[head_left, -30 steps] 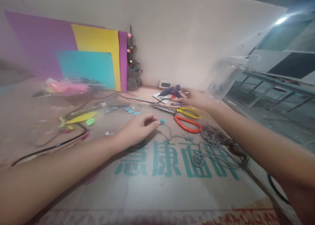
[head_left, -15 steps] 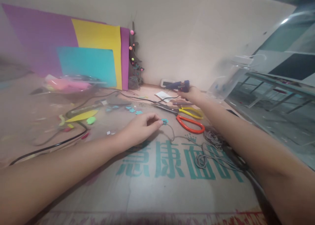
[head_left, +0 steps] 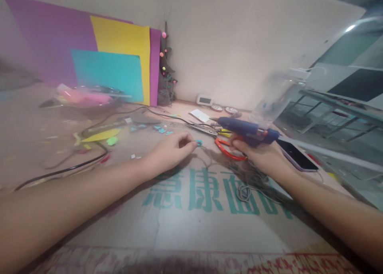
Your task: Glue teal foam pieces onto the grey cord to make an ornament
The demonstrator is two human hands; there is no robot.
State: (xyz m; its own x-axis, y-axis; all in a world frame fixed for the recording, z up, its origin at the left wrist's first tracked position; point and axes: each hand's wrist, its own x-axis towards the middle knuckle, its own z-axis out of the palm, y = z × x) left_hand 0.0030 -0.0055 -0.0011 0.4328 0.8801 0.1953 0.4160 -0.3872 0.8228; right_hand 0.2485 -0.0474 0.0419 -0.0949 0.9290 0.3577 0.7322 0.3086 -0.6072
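Between the thumb and fingers of my left hand (head_left: 172, 152) is a small teal flower cutout (head_left: 199, 143), with a thin grey cord (head_left: 206, 162) running from it. My right hand (head_left: 260, 154) is wrapped round a blue hot glue gun (head_left: 242, 129), its nozzle pointing left above the scissors. Those scissors (head_left: 230, 151), with red and yellow handles, lie just under the glue gun, partly hidden by it and my right hand. The loose coil of cord (head_left: 243, 193) rests on the printed sheet below my right hand. More teal flower cutouts (head_left: 160, 129) lie beyond my left hand.
Purple, yellow and teal sheets (head_left: 107, 74) lean against the wall beside a decorated twig (head_left: 167, 74). A phone (head_left: 297, 154) lies at the right edge. A small white clock-like device (head_left: 205, 100) stands at the back. A black cable (head_left: 60, 171) crosses the left side.
My right hand has brought the glue gun from the back of the table nearer and to the right, over the scissors. My left hand holds the flower in nearly the same place.
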